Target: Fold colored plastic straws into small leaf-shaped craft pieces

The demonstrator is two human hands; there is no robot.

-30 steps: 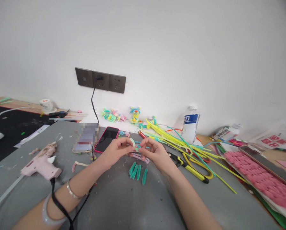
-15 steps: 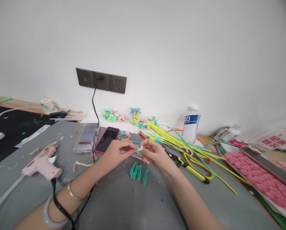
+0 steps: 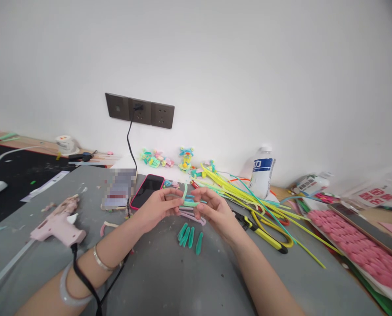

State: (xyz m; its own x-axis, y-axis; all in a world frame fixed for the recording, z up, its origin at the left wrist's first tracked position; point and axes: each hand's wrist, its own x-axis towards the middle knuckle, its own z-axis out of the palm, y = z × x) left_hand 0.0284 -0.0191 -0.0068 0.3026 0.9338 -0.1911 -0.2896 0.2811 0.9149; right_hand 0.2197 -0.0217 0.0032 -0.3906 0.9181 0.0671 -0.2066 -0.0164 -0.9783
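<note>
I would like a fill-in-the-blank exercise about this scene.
The narrow strip held between the left hand and right hand is pale ____.
The pink plastic glue gun lies to the ____ of the black-screened rectangular phone.
The black plug sits in the ____ of three dark square socket panels.
Answers: green; left; middle.

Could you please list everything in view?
Bent fuzzy craft stem: one, pale green, centre
Short folded fuzzy stems: four, teal, centre
Long fuzzy stems: many, mostly yellow, right
Long-handled tool: one, yellow and black, right
Plastic glue gun: one, pink, left
Flat phone: one, black, pink-rimmed, left
Rectangular slab: one, blurred, beside phone
Fuzzy figures: several, multicoloured, by wall
Upright plastic bottle: one, white, by wall
Square socket panels: three, dark, wall
Thick braided piece: one, pink, far right
Left hand: one, pinching craft stem
Right hand: one, stem's right end
</note>
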